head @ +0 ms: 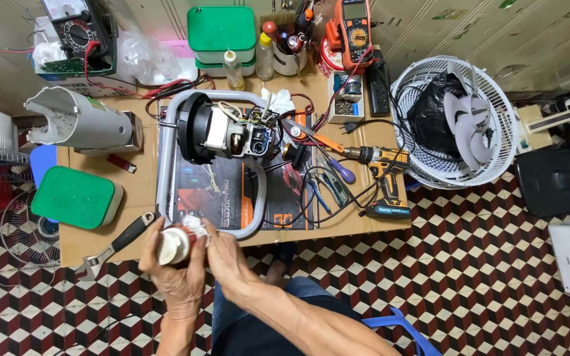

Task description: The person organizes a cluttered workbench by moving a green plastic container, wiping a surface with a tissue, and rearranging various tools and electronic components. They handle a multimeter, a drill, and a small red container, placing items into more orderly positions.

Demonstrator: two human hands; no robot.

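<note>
Head view: I see both hands working over the near edge of the low table [100, 244]. L hand [178, 277] is wrapped from below around a small white-capped container [174, 245], fingers clamped on its body so the cap faces up toward the camera. R hand [222, 254] is closed at the container's upper side, fingertips pinching a bit of white material there; I cannot tell what it is. Container sits off the table, just in front of the grey tube frame [166, 158], held close to the body, probably for control while the top is worked.

Fan motor assy [225, 135] lies inside the frame, wiring end to the right, so terminals are exposed & reachable. Adjustable wrench [117, 247] lies at the table edge just beside L hand, within reach. Cordless drill [380, 178] and pliers lie to the right, clear of the work zone. White fan guard [453, 122] w/ loose blade and black bag lies well apart on the right.

Packages: two green-lidded boxes, one at left front [74, 196], one at back centre [222, 33], both rounded rectangles. Flat dark printed carton [232, 198] w/ orange mark lies under the frame as a work mat. Orange multimeter [354, 26] at back
</note>
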